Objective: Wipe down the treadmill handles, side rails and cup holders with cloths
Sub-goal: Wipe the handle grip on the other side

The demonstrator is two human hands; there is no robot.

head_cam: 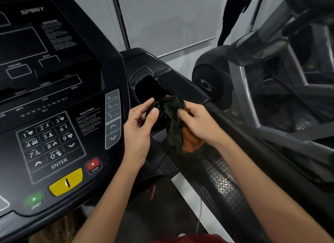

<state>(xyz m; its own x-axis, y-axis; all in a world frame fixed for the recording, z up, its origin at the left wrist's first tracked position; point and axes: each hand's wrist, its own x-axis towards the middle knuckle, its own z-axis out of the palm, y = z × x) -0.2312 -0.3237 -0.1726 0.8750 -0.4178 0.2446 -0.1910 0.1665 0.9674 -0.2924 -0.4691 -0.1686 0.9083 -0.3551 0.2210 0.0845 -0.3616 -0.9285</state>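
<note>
Just below the cup holder [142, 72], pinches dark green cloth [173, 123] and orange cloth [191, 141] between thumb and curled fingers [181, 114] of right hand [198, 123], hanging lengthwise downward; curls left hand [139, 132] round a glossy black part [160, 110] alongside. Needs a reach up and forward into that upward-facing mouth, nearer the right hand.

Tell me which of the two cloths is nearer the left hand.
The dark green cloth: it hangs between both hands, beside the left hand; the orange cloth peeks out beneath the right hand.
</note>
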